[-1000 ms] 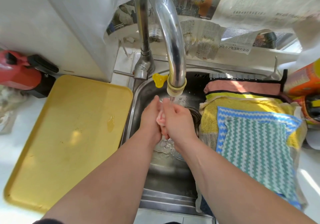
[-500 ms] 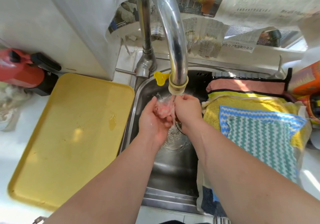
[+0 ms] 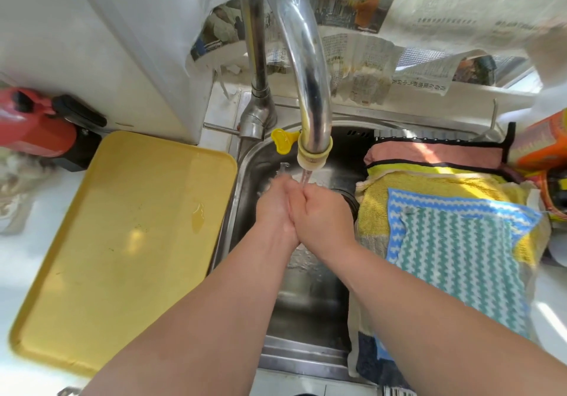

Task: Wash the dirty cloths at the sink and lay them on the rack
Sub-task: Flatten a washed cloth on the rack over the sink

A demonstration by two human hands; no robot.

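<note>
Both hands over the sink (image 3: 306, 319) basin, palms pressed together under the faucet (image 3: 310, 88) stream. Left hand (image 3: 274, 208) and right hand (image 3: 322, 214) are touching along their length. What's between them is hidden, possibly a cloth; can't tell.

Along the sink's right edge, stacked cloths: green zigzag cloth (image 3: 460, 266) on top, over a blue zigzag cloth (image 3: 445, 200), then a yellow towel (image 3: 429, 181). Pink cloth (image 3: 429, 154) sits at the far right corner.

Yellow tray (image 3: 122, 242) just beside the sink's left edge, with a small puddle on it.

white counter (image 3: 15, 273) | yellow tray (image 3: 122, 251) left of sink (image 3: 294, 355) | red appliance (image 3: 33, 125) behind tray
</note>
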